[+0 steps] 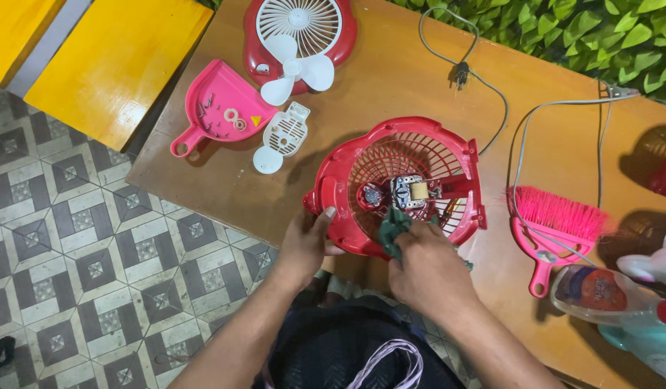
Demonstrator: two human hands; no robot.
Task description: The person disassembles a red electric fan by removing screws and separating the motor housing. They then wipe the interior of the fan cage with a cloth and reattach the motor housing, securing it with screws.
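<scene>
A red fan housing [347,169] with a grille back lies open side up near the table's front edge, and a small motor [409,191] sits at its centre. My left hand [304,243] grips the housing's left rim, thumb on the edge. My right hand [426,270] presses a dark green cloth [392,225] into the lower part of the housing, just below the motor.
On the brown table [390,94] lie a red front grille [304,25], a white fan blade [293,70], a white motor cover [284,135], a pink dustpan [221,108] holding small parts, a pink brush [556,223], a grey power cord [491,94] and a spray bottle [606,292]. Yellow benches [117,65] stand at left.
</scene>
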